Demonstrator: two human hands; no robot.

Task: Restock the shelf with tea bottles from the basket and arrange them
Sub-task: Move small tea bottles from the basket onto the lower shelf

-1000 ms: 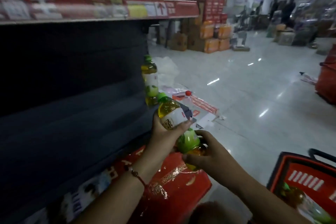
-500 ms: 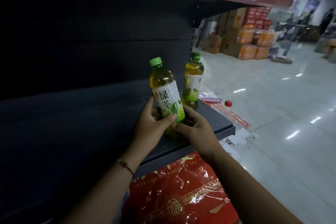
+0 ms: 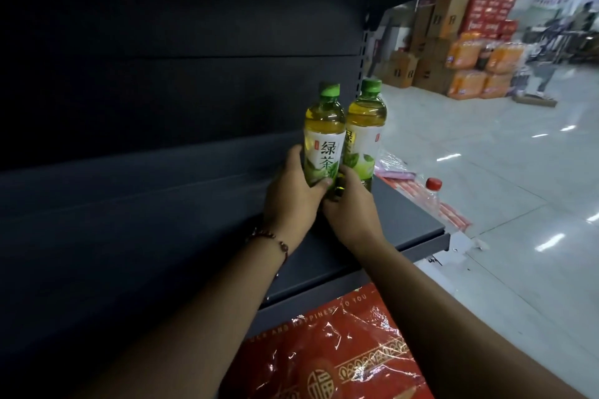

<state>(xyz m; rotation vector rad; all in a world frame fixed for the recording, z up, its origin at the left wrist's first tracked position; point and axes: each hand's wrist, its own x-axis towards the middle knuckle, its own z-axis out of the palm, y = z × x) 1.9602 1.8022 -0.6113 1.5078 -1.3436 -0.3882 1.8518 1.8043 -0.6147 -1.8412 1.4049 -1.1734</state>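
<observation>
- The tea bottle [image 3: 324, 142] now stands upright near the right end of the dark shelf [image 3: 405, 223], set back from its front edge, its label facing out. Half a second ago it was tilted in the air above that spot; a second ago it was down below shelf level, out past the front edge.
- It touches, or all but touches, a second tea bottle [image 3: 365, 129] just to its right, the one already standing nearest the shelf's right end.
- The left hand [image 3: 293, 201] is wrapped around the lower body of the new bottle, thumb across the label. The right hand [image 3: 351, 207] presses at the base from the other side; whether its fingers close on the bottle or only steady it, I cannot tell.
- Judged from this, the placing is nearly done, with only release and squaring up left. The shelf to the left is bare, so much restocking remains. The basket is out of view.
- Below the shelf's front edge lies red foil-wrapped packaging [image 3: 330, 356].
- Beyond the right end, a pale glossy floor [image 3: 486, 172], a red-capped bottle [image 3: 432, 188], and stacked cardboard boxes [image 3: 431, 52] farther off.
</observation>
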